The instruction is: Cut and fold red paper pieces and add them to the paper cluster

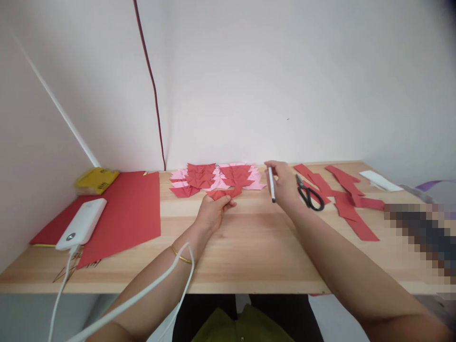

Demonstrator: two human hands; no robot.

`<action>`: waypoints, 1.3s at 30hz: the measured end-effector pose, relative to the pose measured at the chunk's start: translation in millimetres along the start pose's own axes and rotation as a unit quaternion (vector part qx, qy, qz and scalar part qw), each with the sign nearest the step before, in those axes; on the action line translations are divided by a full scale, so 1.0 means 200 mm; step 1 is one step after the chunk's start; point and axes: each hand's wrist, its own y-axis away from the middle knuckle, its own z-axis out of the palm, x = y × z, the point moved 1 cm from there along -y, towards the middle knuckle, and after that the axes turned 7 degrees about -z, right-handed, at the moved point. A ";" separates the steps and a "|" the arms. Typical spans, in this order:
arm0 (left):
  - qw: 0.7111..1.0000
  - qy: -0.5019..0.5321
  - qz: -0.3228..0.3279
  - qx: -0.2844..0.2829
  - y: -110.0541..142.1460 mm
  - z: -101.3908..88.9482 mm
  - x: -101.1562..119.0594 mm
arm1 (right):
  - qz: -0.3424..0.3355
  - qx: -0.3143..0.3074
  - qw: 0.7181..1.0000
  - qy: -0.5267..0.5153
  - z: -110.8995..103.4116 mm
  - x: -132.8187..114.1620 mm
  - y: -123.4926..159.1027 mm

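My left hand (213,212) pinches a small folded red paper piece (223,194) near the middle of the wooden table (256,247). Just behind it lie several folded red and pink paper pieces (217,176) in rows. My right hand (285,185) is closed round a white pen with a black tip (271,185), held upright-ish to the right of the folded pieces. Black scissors (309,194) lie immediately right of that hand.
Red paper strips (347,199) lie scattered at the right. A large red sheet (124,209) covers the left side, with a white power bank (81,223) and its cable on it. A yellow packet (96,179) sits at the back left. A white slip (380,180) lies far right.
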 end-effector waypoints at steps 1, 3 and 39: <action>1.000 0.003 0.001 -0.001 0.00 0.00 0.00 | -0.001 0.008 1.000 0.023 -0.02 0.08 -0.01; 1.000 0.004 0.004 0.001 -0.01 -0.01 0.00 | 0.004 -0.002 0.997 0.077 -0.07 0.23 -0.03; 0.999 -0.044 0.005 0.026 -0.05 -0.05 0.00 | 0.161 -0.373 0.880 -0.244 0.07 -0.16 0.06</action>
